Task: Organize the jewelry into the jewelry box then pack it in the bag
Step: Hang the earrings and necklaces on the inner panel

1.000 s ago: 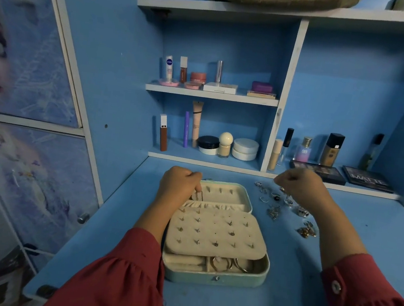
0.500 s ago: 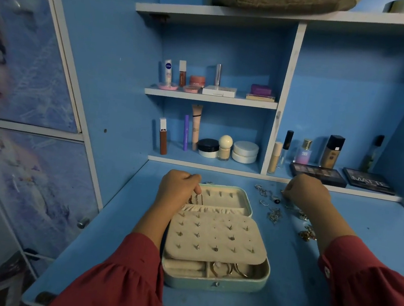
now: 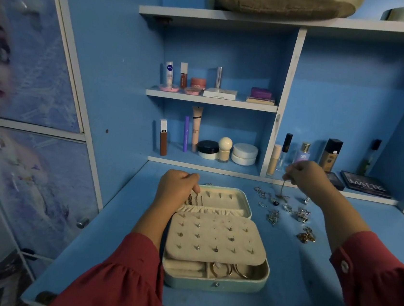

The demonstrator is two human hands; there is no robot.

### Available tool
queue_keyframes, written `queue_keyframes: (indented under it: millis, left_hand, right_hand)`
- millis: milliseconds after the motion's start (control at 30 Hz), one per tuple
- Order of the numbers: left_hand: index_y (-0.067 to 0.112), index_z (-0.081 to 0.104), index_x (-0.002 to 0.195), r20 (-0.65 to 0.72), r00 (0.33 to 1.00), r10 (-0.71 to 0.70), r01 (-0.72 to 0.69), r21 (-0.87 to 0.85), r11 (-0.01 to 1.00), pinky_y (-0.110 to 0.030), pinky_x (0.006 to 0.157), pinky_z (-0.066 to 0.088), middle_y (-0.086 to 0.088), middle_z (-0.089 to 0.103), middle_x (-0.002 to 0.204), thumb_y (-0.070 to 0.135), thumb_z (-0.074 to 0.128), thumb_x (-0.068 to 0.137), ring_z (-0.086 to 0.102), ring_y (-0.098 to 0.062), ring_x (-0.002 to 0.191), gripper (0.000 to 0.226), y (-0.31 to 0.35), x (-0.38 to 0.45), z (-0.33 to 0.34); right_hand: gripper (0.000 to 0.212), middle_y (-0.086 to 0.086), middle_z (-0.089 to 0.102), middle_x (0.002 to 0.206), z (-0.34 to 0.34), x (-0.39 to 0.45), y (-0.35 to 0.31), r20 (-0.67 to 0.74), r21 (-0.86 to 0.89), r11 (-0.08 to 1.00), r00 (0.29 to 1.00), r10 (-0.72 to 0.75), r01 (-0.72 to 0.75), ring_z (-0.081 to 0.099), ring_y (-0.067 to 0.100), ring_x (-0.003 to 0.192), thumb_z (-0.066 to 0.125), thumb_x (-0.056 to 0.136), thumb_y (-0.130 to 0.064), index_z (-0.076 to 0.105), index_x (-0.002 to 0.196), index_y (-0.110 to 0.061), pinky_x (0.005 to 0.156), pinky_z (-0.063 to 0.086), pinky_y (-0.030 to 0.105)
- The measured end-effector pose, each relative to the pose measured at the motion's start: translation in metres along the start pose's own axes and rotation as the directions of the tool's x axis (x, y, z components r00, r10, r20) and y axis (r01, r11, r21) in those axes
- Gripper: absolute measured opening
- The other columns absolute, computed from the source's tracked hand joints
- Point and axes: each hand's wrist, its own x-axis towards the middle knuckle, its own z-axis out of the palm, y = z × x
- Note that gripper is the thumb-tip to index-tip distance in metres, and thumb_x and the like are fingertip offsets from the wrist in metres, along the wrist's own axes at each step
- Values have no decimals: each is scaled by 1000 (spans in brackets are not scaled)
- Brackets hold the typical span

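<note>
An open mint jewelry box [image 3: 216, 284] lies on the blue desk [image 3: 279, 300], its cream earring panel [image 3: 214, 237] dotted with studs and gold bangles [image 3: 228, 270] in the front tray. My left hand [image 3: 179, 188] sits at the lid's left edge, fingers curled and pinching thin chains [image 3: 194, 199] that hang inside the lid. My right hand [image 3: 306, 175] hovers above the loose jewelry pile [image 3: 287, 210], pinching a thin necklace [image 3: 283, 189] that dangles down to the desk. Rings, silver pieces and a gold chain [image 3: 307, 236] lie scattered right of the box.
Shelves behind the desk hold cosmetics: jars [image 3: 244, 154], tubes, bottles [image 3: 330, 155] and palettes [image 3: 366, 184] near the back edge. A brown bag [image 3: 278, 3] rests on the top shelf. A cupboard door [image 3: 27, 82] stands on the left.
My right hand has dipped to the jewelry pile and risen again, now lifting a thin necklace. My left hand has stayed at the lid with the chains.
</note>
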Motion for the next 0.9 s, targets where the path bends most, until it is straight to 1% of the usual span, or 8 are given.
queue_keyframes:
  millis: [67, 200, 267, 367, 500, 667, 767, 900]
  left_hand:
    - [10, 72, 60, -2, 1000, -1, 1, 0, 1000, -24, 58, 37, 9, 37, 31, 25, 57, 91, 38, -12, 44, 37, 0, 0, 0]
    - [11, 71, 59, 5, 1000, -2, 2, -1, 1000, -24, 58, 38, 8, 39, 32, 25, 57, 91, 40, -13, 46, 38, 1, 0, -1]
    - [11, 71, 59, 5, 1000, -8, 8, -14, 1000, -25, 58, 40, 7, 42, 38, 26, 56, 92, 44, -16, 51, 38, 2, -1, -1]
    - [12, 70, 60, 1, 1000, 0, 0, -51, 999, -27, 59, 42, -15, 60, 59, 29, 56, 93, 50, -23, 61, 39, 2, -2, -2]
    - [14, 69, 60, -11, 1000, 12, -13, -71, 997, -30, 62, 44, -24, 68, 80, 31, 55, 94, 55, -25, 67, 40, 1, -2, -2]
    - [17, 69, 67, 1, 1000, 5, -5, -128, 992, -25, 60, 44, -3, 65, 69, 29, 56, 95, 58, -14, 68, 33, 0, 1, -2]
    - [13, 70, 83, 31, 998, 48, -42, -180, 983, -22, 60, 42, 1, 67, 78, 26, 57, 94, 59, -11, 74, 22, 3, 1, -4]
    - [19, 70, 103, 137, 980, 145, -104, -269, 958, -16, 77, 46, 6, 71, 99, 24, 59, 93, 63, -3, 95, 15, 13, -4, -7]
  right_hand:
    - [24, 3, 64, 81, -3, -1, -11, 2, 105, 994, 1000, 3, -3, 58, 18, 79, 45, 100, -12, 60, 110, 3, 93, 49, 45]
    - [20, 10, 65, 86, -12, -5, -30, -25, 286, 958, 999, -31, 37, 59, 15, 66, 45, 100, -14, 57, 85, -10, 65, 47, 32]
    - [21, 8, 64, 81, -16, -8, -39, -36, 348, 935, 998, -56, 65, 59, 12, 63, 45, 101, -14, 54, 83, -13, 60, 44, 26]
    - [20, 6, 63, 77, -20, -11, -52, -61, 409, 905, 993, -100, 116, 60, 9, 58, 45, 100, -12, 53, 82, -12, 56, 48, 21]
    - [21, 10, 65, 83, -22, -13, -65, -102, 464, 866, 982, -156, 186, 63, 17, 69, 44, 101, -10, 54, 82, -11, 71, 54, 28]
    - [13, 6, 65, 85, -25, -16, -78, -152, 493, 836, 970, -189, 240, 64, 14, 72, 43, 101, -11, 54, 96, -6, 68, 54, 23]
    - [15, 6, 65, 84, -24, -19, -84, -147, 523, 815, 968, -201, 249, 65, 12, 69, 44, 101, -11, 55, 92, -8, 64, 55, 21]
    - [17, 7, 67, 87, -20, -27, -94, -113, 549, 796, 966, -233, 256, 67, 12, 70, 46, 100, -13, 56, 86, -13, 64, 56, 21]
